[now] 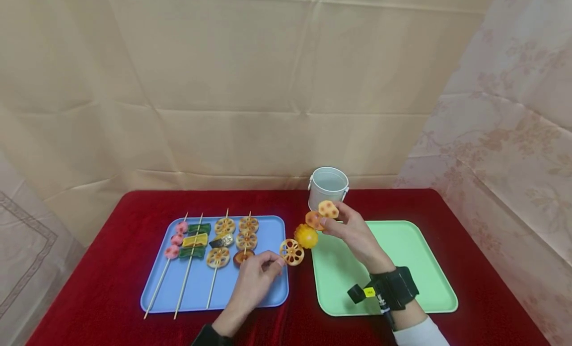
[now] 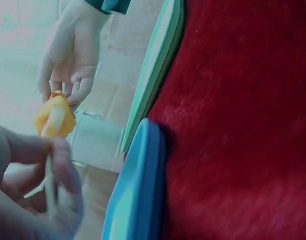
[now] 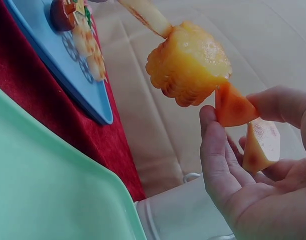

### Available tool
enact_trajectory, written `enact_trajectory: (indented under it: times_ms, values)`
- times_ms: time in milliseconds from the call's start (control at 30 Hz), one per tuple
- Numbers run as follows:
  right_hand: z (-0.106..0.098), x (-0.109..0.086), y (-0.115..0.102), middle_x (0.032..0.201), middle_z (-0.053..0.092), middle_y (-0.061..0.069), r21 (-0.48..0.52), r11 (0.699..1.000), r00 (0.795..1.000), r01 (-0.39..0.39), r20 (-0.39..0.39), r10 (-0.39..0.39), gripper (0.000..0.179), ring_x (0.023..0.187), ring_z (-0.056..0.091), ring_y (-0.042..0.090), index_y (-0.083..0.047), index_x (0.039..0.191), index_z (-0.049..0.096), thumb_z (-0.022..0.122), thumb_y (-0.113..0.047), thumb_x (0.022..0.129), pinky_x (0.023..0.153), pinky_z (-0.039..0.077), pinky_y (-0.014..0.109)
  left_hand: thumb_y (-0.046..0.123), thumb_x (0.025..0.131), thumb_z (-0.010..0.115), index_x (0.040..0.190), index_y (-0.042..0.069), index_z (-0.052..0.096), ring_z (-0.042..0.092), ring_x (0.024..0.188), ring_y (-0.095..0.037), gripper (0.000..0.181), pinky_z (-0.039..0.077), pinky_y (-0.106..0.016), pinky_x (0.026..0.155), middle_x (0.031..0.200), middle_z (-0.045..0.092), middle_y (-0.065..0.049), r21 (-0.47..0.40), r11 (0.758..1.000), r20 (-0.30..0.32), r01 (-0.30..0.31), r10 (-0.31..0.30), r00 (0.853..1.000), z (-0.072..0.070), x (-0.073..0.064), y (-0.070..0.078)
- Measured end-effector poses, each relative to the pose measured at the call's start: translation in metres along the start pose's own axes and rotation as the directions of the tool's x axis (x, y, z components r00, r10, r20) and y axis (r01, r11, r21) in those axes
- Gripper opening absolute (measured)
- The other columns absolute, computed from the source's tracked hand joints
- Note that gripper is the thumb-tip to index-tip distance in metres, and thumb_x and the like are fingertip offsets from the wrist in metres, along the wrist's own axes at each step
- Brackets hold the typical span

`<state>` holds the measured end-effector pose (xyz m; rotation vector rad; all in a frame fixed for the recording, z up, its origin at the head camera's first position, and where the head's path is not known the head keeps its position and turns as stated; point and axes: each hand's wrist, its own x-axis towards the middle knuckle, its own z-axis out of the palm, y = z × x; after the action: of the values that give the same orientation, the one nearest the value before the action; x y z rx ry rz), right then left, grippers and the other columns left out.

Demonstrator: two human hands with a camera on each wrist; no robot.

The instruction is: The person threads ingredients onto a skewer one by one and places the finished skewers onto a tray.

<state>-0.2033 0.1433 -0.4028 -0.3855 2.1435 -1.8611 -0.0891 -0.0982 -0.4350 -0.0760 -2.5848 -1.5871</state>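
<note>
Between my hands, above the gap between the trays, is a food skewer bearing a lotus root slice, a yellow corn piece and an orange piece. My left hand pinches its pale stick just below the lotus slice. With thumb and fingers, my right hand grips the orange piece at the far end. A pale, brown-spotted piece lies beside it within the right hand's fingers; whether the stick passes through it cannot be seen.
A blue tray on the left bears several skewers, some sticks overhanging its front edge. On the right lies a green tray. Behind them stands a white bucket. Red cloth covers the table, and curtains hang behind.
</note>
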Motion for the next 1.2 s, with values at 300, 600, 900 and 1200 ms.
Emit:
enact_trajectory:
  times_ms: [300,600,900,1200]
  values:
    - [0.008,0.005,-0.004,0.140,0.057,0.017,0.010,0.999,0.999,-0.047,0.015,0.046,0.065,0.120,0.059,0.033,-0.009,0.152,0.044,0.073,-0.026,0.097,0.100,0.053,0.051,0.018,0.087,0.083,0.087,0.014,0.083,0.065,0.079,-0.008,0.004,0.048,-0.026,0.069,0.083,0.075,0.006,0.175,0.979,0.020,-0.105,0.103,0.994,-0.012,0.000,0.001]
    - [0.017,0.010,-0.004,0.145,0.053,0.022,0.057,0.996,0.997,-0.074,0.018,0.073,0.067,0.120,0.062,0.033,-0.005,0.155,0.037,0.069,-0.025,0.100,0.094,0.057,0.039,0.017,0.088,0.082,0.088,0.013,0.084,0.054,0.059,0.002,0.004,0.043,-0.023,0.059,0.064,0.062,0.013,0.153,0.985,0.018,-0.083,0.081,0.997,-0.012,-0.005,0.001]
    - [0.012,0.007,0.004,0.148,0.051,0.021,0.023,0.997,0.995,-0.071,-0.064,0.073,0.064,0.128,0.056,0.042,-0.004,0.154,0.037,0.064,-0.031,0.102,0.102,0.051,0.047,0.014,0.092,0.079,0.090,0.008,0.082,0.055,0.051,-0.005,0.007,0.036,-0.022,0.047,0.055,0.059,0.010,0.099,0.993,-0.007,0.065,-0.065,0.998,-0.014,-0.011,-0.004]
    - [0.004,0.002,0.004,0.149,0.049,0.022,0.049,0.999,0.995,-0.021,-0.096,0.026,0.060,0.129,0.053,0.044,-0.004,0.152,0.038,0.062,-0.030,0.103,0.105,0.048,0.050,0.011,0.091,0.078,0.087,0.008,0.081,0.054,0.048,-0.006,0.006,0.034,-0.022,0.045,0.052,0.058,0.013,0.167,0.982,-0.043,0.091,-0.085,0.995,-0.018,-0.011,-0.010]
